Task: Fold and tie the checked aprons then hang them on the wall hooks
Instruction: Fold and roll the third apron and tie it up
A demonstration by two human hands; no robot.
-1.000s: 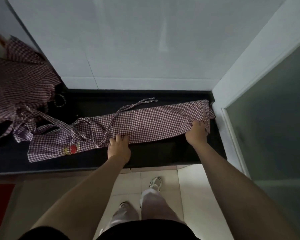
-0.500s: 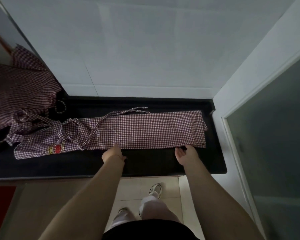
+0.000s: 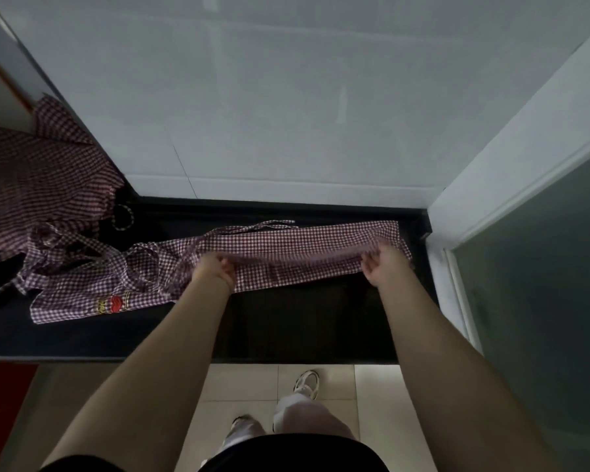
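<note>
You are standing at a black countertop (image 3: 286, 321) that is running along a pale tiled wall (image 3: 286, 114), with a frosted glass door (image 3: 542, 284) closing off your right side. A checked apron (image 3: 300, 257), folded into a long narrow band, is lying across the counter from near its middle to the right end by the door frame. Its left part is spreading out wider, showing a small red and yellow emblem (image 3: 115, 304) near the front edge, and its ties (image 3: 263, 227) are trailing loosely, one reaching towards the wall. A second checked apron (image 3: 38, 178) is lying bunched in a heap at the far left of the counter, touching the first one's tangled straps.

Your left hand (image 3: 215, 267) is gripping the near edge of the folded band at about its middle, fingers curled around the cloth. Your right hand (image 3: 384, 264) is pinching the same near edge at the band's right end, thumb and fingers closed on the fabric, so that the edge between your hands is lifting slightly off the counter.

Below the counter, your shoes (image 3: 307, 386) are resting on light floor tiles (image 3: 246, 383).
</note>
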